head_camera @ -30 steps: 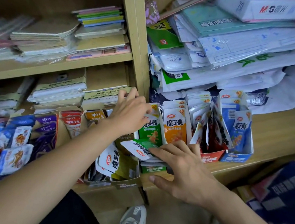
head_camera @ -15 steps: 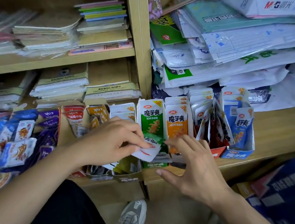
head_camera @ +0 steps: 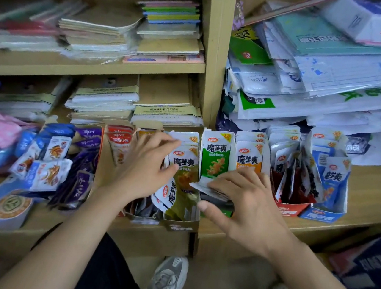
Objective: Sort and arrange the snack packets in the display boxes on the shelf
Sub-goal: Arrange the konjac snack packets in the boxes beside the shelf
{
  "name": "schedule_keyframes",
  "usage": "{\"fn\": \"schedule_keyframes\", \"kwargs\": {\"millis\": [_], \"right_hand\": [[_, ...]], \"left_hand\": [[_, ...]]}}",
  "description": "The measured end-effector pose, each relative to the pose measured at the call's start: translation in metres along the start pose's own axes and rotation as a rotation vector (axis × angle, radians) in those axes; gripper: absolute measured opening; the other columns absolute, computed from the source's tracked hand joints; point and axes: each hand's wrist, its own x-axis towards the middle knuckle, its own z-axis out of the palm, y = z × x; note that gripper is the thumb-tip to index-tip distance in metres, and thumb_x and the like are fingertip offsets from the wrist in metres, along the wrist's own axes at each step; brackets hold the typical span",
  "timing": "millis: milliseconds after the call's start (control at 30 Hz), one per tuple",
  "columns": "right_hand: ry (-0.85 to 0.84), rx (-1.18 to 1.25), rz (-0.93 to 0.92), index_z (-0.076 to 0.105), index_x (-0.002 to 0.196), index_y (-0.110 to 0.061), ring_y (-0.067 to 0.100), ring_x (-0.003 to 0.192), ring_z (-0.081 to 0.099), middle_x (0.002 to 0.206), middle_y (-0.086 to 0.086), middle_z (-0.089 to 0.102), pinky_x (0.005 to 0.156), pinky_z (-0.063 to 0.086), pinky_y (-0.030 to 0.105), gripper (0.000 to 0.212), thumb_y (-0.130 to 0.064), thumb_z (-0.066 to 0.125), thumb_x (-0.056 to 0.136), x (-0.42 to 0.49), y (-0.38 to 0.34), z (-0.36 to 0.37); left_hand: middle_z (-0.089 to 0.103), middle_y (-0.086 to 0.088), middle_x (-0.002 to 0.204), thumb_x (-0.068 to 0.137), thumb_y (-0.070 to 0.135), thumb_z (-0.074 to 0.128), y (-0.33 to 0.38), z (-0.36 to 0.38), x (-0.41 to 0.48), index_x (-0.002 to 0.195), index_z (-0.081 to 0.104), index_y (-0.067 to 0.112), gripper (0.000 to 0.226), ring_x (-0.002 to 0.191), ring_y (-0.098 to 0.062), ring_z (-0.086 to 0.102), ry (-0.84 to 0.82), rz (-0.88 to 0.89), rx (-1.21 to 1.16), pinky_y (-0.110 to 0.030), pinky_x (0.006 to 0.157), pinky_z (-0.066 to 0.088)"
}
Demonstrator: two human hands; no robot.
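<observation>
The shelf (head_camera: 371, 190) is carrying a row of open-fronted display boxes (head_camera: 319, 216) either side of its wooden upright (head_camera: 216, 51), and the packets are standing on end inside them, faces forward, likely so that each flavour is reading clearly from the front. Just right of the upright, the green packets (head_camera: 215, 157) are standing straight, with the orange packets (head_camera: 247, 161) beside them. Just left of the upright, the olive packets (head_camera: 184, 167) are leaning and spilling forward in their brown box (head_camera: 180, 227), so this row seems to be the one being tidied.

The left hand (head_camera: 143, 169), left of the upright, is gripping the olive packets. Its fingers (head_camera: 161, 138) are curling over the tops while the thumb is pressing on the front face, probably to hold the row upright.

The right hand (head_camera: 244, 203), below and right of the upright, is pressing on a flat pile of loose packets (head_camera: 203, 186) lying in front of the green ones. Its fingers are lying close together over the pile, with the thumb standing clear.
</observation>
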Motion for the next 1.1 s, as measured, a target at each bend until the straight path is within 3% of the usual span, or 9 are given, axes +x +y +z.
{"fn": "schedule_keyframes", "kwargs": {"millis": [133, 267, 400, 500, 600, 767, 867, 1000, 1100], "right_hand": [[-0.065, 0.138, -0.062, 0.062, 0.133, -0.025, 0.014, 0.115, 0.057, 0.125, -0.01, 0.065, 0.091, 0.048, 0.037, 0.044, -0.052, 0.046, 0.101, 0.014, -0.012, 0.006], [-0.051, 0.173, -0.088, 0.072, 0.107, -0.021, 0.016, 0.101, 0.061, 0.11, -0.01, 0.068, 0.083, 0.051, 0.038, 0.024, -0.032, 0.051, 0.102, 0.017, -0.01, 0.015], [-0.034, 0.206, -0.056, 0.075, 0.096, -0.02, 0.014, 0.094, 0.059, 0.104, -0.011, 0.069, 0.079, 0.052, 0.035, 0.026, -0.031, 0.051, 0.096, 0.014, -0.006, 0.015], [-0.065, 0.231, -0.035, 0.075, 0.098, -0.02, 0.013, 0.093, 0.059, 0.103, -0.011, 0.07, 0.08, 0.052, 0.036, 0.028, -0.033, 0.051, 0.093, 0.013, -0.005, 0.017], [-0.07, 0.242, -0.028, 0.074, 0.104, -0.02, 0.011, 0.096, 0.059, 0.107, -0.011, 0.07, 0.081, 0.053, 0.034, 0.026, -0.033, 0.054, 0.093, 0.011, -0.005, 0.017], [-0.066, 0.336, -0.012, 0.07, 0.12, -0.023, 0.006, 0.109, 0.06, 0.116, -0.011, 0.068, 0.09, 0.051, 0.026, 0.034, -0.042, 0.063, 0.093, 0.005, 0.001, 0.007], [0.096, 0.284, -0.001, 0.073, 0.111, -0.016, 0.011, 0.102, 0.063, 0.107, -0.008, 0.071, 0.088, 0.052, 0.029, 0.031, -0.039, 0.065, 0.093, 0.0, 0.01, -0.003], [0.423, -0.009, 0.12, 0.075, 0.102, -0.013, 0.026, 0.092, 0.06, 0.102, -0.001, 0.072, 0.086, 0.046, 0.037, 0.023, -0.03, 0.067, 0.09, -0.006, 0.044, -0.025], [0.28, -0.132, 0.398, 0.066, 0.126, -0.023, 0.031, 0.122, 0.047, 0.136, 0.0, 0.059, 0.095, 0.039, 0.046, 0.046, -0.042, 0.071, 0.085, -0.016, 0.078, -0.039]], "left_hand": [[0.045, 0.019, 0.113, 0.093, 0.039, 0.064, -0.002, -0.001, 0.001, 0.131, 0.057, 0.042, 0.039, 0.114, -0.012, 0.033, 0.07, 0.044, -0.017, -0.041, 0.106, 0.027], [0.053, 0.028, 0.103, 0.085, 0.041, 0.072, -0.01, -0.008, -0.007, 0.092, 0.073, 0.043, 0.007, 0.103, -0.006, 0.032, 0.05, 0.154, -0.147, -0.041, 0.095, 0.029], [0.062, 0.031, 0.109, 0.078, 0.033, 0.078, -0.024, -0.013, -0.024, 0.076, 0.075, 0.048, 0.016, 0.111, -0.004, 0.04, -0.147, 0.22, -0.296, -0.044, 0.099, 0.034], [0.064, 0.029, 0.107, 0.075, 0.033, 0.068, -0.024, -0.015, -0.029, 0.07, 0.07, 0.052, 0.02, 0.113, -0.006, 0.044, -0.186, 0.204, -0.352, -0.044, 0.1, 0.037], [0.064, 0.03, 0.106, 0.071, 0.043, 0.051, -0.02, -0.015, -0.03, 0.074, 0.071, 0.05, 0.021, 0.111, -0.003, 0.046, -0.148, 0.181, -0.352, -0.048, 0.099, 0.038], [0.067, 0.028, 0.102, 0.072, 0.035, 0.046, -0.006, -0.014, -0.026, 0.08, 0.075, 0.041, 0.031, 0.107, -0.003, 0.049, 0.047, 0.153, -0.35, -0.048, 0.101, 0.036], [0.068, 0.024, 0.1, 0.073, 0.026, 0.048, 0.023, -0.013, -0.024, 0.087, 0.077, 0.036, 0.034, 0.104, -0.008, 0.054, 0.157, 0.246, -0.366, -0.038, 0.095, 0.039], [0.065, 0.022, 0.113, 0.084, 0.035, 0.055, 0.071, -0.003, -0.015, 0.107, 0.075, 0.036, 0.031, 0.111, -0.001, 0.051, 0.044, 0.349, -0.326, -0.025, 0.096, 0.038], [0.05, 0.023, 0.139, 0.087, 0.057, 0.056, 0.1, 0.009, -0.004, 0.135, 0.057, 0.043, 0.05, 0.129, -0.002, 0.038, -0.133, 0.392, -0.194, -0.03, 0.108, 0.033]]}}
